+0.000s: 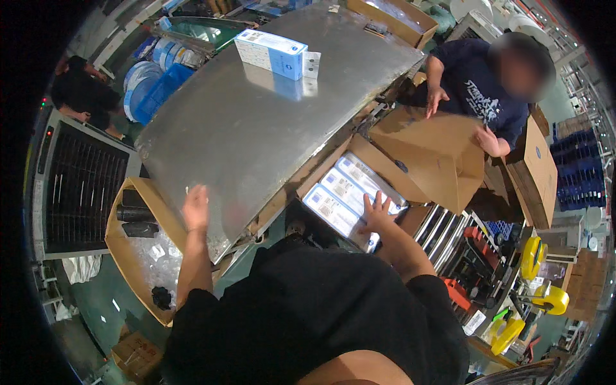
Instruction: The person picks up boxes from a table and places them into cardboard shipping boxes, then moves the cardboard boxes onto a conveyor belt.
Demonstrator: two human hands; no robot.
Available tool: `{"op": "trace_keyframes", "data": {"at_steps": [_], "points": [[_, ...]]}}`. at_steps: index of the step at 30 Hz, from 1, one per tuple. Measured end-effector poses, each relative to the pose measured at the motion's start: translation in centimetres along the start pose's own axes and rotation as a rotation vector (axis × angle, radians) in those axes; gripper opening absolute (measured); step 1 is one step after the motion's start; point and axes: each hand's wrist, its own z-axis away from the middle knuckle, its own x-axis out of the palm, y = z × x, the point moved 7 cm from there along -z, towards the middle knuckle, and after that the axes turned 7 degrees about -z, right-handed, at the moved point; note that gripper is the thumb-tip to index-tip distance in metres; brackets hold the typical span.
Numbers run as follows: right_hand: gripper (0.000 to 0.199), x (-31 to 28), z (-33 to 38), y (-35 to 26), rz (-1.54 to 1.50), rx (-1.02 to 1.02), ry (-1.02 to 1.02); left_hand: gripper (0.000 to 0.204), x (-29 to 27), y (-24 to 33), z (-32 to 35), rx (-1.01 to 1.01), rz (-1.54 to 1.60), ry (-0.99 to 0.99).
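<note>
My left hand [196,206] rests open on the near edge of the steel table [244,122], holding nothing. My right hand [376,215] lies with fingers spread on flat white-and-blue packs [346,192] that fill an open cardboard carton [385,168] beside the table. A white-and-blue box [271,52] stands on the far part of the table. Across the carton, another person in a dark shirt [478,90] holds its raised flap [443,151] with both hands.
A cardboard box [131,247] with clear bags and dark items sits left below the table. A grey machine [77,186] stands further left. Blue bins [154,90], stacked cartons [536,173], yellow tape dispensers [536,256] and rollers [436,224] surround the bench.
</note>
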Motion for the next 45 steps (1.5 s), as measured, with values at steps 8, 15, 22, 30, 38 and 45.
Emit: {"op": "trace_keyframes", "data": {"at_steps": [8,15,22,30,38,45], "points": [[0.077,-1.4,4.6,-5.1,-0.232,-0.464,0.638,0.034,-0.6,-31.7,6.5,-0.658,-0.631,-0.315],[0.065,-6.5,4.0,-8.0,-0.396,-0.456,0.645,0.029,5.4,-32.0,10.1,-0.583,-0.611,-0.655],[0.028,-8.4,4.4,-10.2,-0.636,-0.654,0.769,0.014,-10.2,-18.3,0.2,-0.175,-0.062,0.255],[0.033,-7.4,5.1,-20.7,-1.591,-0.480,-0.279,0.012,3.6,18.8,3.2,0.132,0.929,-0.448],[0.023,-0.7,2.6,-5.0,-1.908,0.031,0.072,0.038,7.6,30.2,16.8,0.838,0.386,-0.578],[0.020,9.9,-6.3,6.6,-2.472,0.768,0.572,0.032,9.9,28.5,18.4,0.776,0.448,-0.691]]}}
